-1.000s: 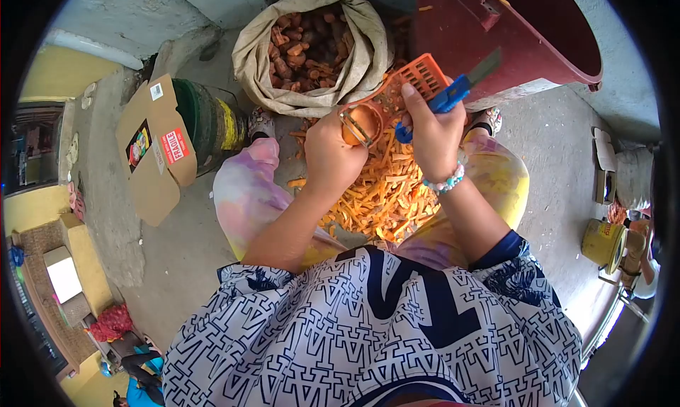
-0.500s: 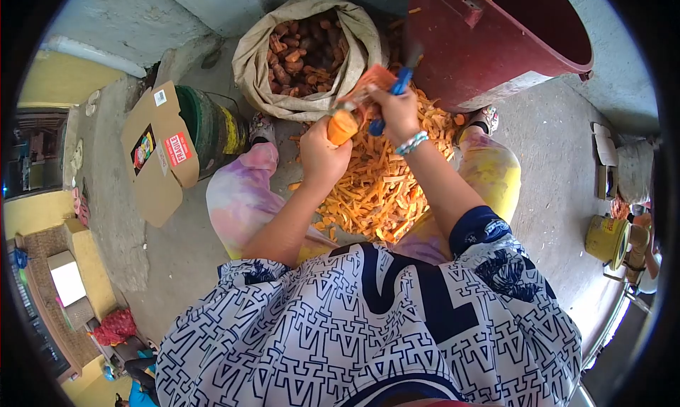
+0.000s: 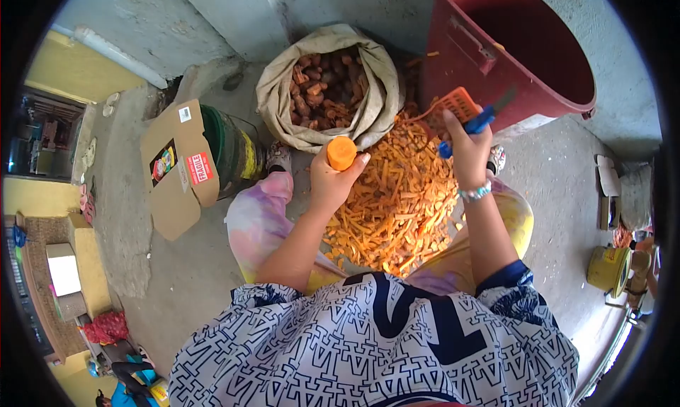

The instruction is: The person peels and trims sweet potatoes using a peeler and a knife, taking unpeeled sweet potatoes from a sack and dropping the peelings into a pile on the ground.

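A: Left hand [image 3: 333, 184]?
B: Fingers wrapped round root [image 3: 341, 153], orange end showing; peelings [image 3: 397, 208] at root's 4 o'clock.
A: Right hand [image 3: 469, 152]?
B: Clasping peeler [image 3: 459, 106] and blue knife [image 3: 479, 121] together, peelings' 2 o'clock. Sack [image 3: 280, 88]: their 11 o'clock.

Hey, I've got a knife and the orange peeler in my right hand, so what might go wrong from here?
The knife's blade sticks out bare beside the orange peeler, so your right hand could nick your left hand if they come together. The orange root looks smooth and might slip from your left hand. Peelings lie loose on the floor between your feet, so you could slip on standing.
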